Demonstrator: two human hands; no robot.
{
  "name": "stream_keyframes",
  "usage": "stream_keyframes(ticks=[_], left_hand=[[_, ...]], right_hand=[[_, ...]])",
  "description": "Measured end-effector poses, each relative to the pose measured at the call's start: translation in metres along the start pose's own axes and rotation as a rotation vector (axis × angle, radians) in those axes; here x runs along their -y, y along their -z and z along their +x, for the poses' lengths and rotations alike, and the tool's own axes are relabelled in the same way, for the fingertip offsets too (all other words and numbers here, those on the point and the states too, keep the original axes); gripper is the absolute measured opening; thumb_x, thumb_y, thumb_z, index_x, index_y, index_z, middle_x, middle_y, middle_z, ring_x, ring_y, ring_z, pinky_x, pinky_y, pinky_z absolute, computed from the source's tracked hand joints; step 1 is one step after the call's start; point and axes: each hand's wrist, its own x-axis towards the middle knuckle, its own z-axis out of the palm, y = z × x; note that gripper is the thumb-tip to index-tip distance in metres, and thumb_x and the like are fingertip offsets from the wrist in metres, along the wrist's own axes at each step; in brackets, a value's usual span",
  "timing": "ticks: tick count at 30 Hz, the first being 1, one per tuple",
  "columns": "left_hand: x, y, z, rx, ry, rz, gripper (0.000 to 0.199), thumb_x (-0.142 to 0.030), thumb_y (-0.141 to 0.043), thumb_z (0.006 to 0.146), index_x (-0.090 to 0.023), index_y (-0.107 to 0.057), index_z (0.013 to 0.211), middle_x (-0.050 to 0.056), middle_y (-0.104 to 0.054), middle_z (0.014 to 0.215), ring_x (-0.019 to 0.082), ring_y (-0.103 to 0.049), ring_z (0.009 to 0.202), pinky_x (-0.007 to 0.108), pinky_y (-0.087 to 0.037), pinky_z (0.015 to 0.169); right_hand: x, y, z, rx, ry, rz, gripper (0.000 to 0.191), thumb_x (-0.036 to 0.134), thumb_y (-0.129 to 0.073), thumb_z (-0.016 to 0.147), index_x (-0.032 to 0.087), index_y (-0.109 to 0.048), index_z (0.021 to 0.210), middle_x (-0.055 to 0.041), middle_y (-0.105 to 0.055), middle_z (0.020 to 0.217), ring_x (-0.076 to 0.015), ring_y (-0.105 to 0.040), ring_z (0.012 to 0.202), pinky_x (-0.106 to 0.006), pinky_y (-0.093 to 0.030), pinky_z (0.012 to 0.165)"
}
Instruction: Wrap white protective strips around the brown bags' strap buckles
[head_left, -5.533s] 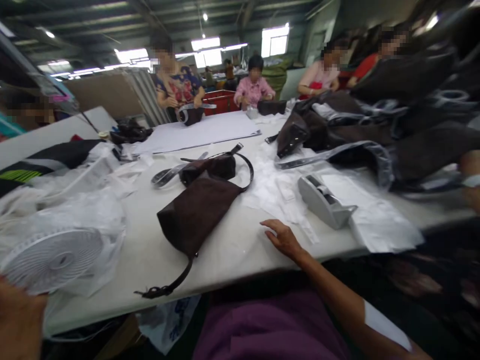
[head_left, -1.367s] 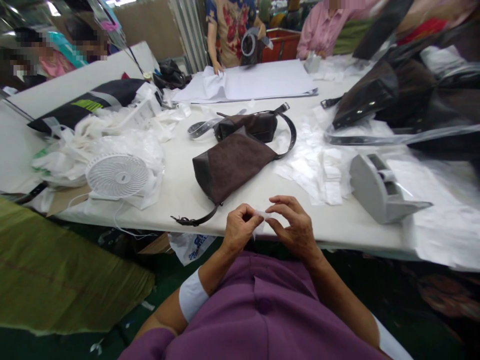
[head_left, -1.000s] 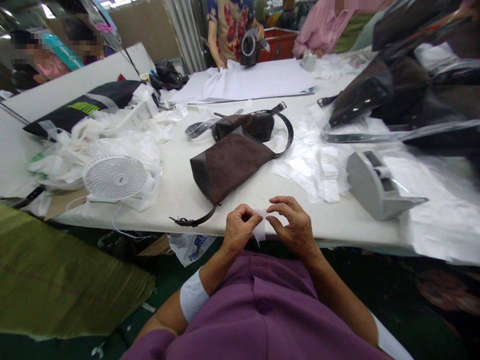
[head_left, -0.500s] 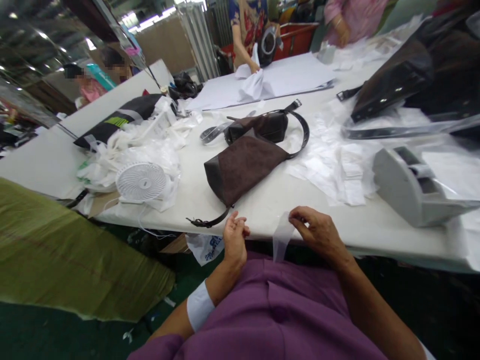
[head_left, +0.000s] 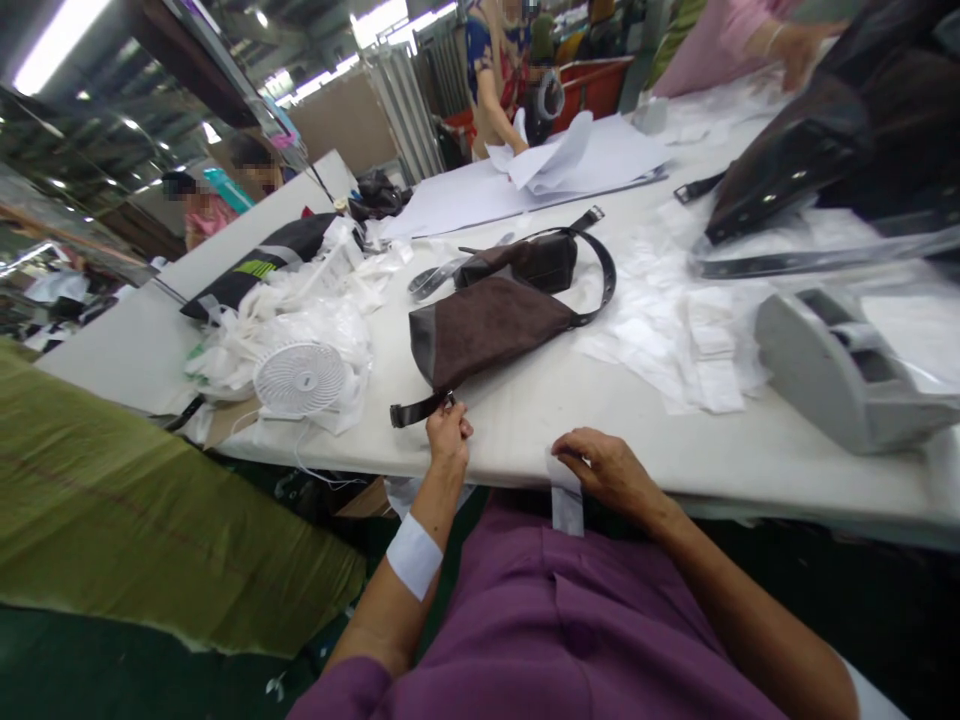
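in the head view, the left hand (head_left: 448, 435) is closed on the buckle end of the dark strap (head_left: 417, 409) of a brown suede bag (head_left: 487, 330), which lies on the white table (head_left: 517, 425) at 12 o'clock; the right hand (head_left: 611, 472) pinches a white translucent strip (head_left: 566, 505) hanging over the table edge; a grey tape dispenser (head_left: 847, 368) sits at 2 o'clock, a small white fan (head_left: 300, 378) at 10 o'clock.

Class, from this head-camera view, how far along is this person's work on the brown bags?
Looks done: the dark bags under glossy clear film, upper right. In hand: the right hand holds a white strip, the left hand holds the black strap of a brown suede bag. Left: that bag lies unwrapped, like the smaller one behind it.
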Motion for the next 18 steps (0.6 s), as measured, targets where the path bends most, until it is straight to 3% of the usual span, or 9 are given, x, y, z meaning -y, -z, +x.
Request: stream_keyframes(ticks=[5,9,12,15,18], left_hand=[[-0.003,-0.006,0.006,0.050,0.129,0.056,0.031,-0.027,-0.078,0.059,-0.012,-0.057,0.075,-0.009,-0.038,0.051,0.000,-0.022,0.035,0.018,-0.011,0.036],[-0.012,-0.021,-0.020,0.187,0.213,-0.112,0.027,-0.030,-0.077,0.064,-0.012,-0.061,0.077,-0.001,-0.055,0.066,0.002,-0.040,0.045,0.016,-0.030,0.042],[-0.022,-0.037,-0.041,0.300,0.269,-0.264,0.026,-0.032,-0.075,0.068,-0.014,-0.064,0.083,0.004,-0.060,0.077,0.006,-0.051,0.056,0.020,-0.042,0.053],[-0.024,-0.046,-0.045,0.273,0.275,-0.268,0.027,-0.023,-0.076,0.064,-0.016,-0.063,0.087,-0.001,-0.056,0.069,0.007,-0.051,0.055,0.022,-0.044,0.056],[-0.015,-0.044,-0.039,0.212,0.238,-0.198,0.029,-0.020,-0.074,0.061,-0.016,-0.061,0.085,-0.004,-0.052,0.063,0.007,-0.051,0.054,0.022,-0.043,0.056]], right_hand=[[0.003,0.011,0.023,0.007,0.024,-0.068,0.016,0.020,-0.050,0.087,0.021,-0.066,0.087,-0.0053,-0.067,0.082,-0.0189,-0.061,0.079,-0.030,-0.045,0.073],[0.002,0.025,0.049,0.006,0.032,-0.115,0.018,0.020,-0.049,0.088,0.020,-0.066,0.086,-0.0052,-0.065,0.081,-0.0184,-0.060,0.078,-0.029,-0.044,0.073],[-0.003,0.030,0.066,0.091,0.088,-0.089,0.018,0.017,-0.049,0.087,0.021,-0.066,0.087,-0.0034,-0.065,0.082,-0.0163,-0.060,0.075,-0.026,-0.043,0.071],[-0.010,0.023,0.074,0.249,0.120,-0.148,0.020,0.015,-0.049,0.085,0.022,-0.068,0.084,-0.0026,-0.062,0.076,-0.0146,-0.057,0.068,-0.024,-0.040,0.064],[-0.016,0.010,0.074,0.315,0.111,-0.187,0.024,0.012,-0.047,0.085,0.021,-0.069,0.083,-0.0032,-0.059,0.075,-0.0135,-0.054,0.065,-0.023,-0.038,0.062]])
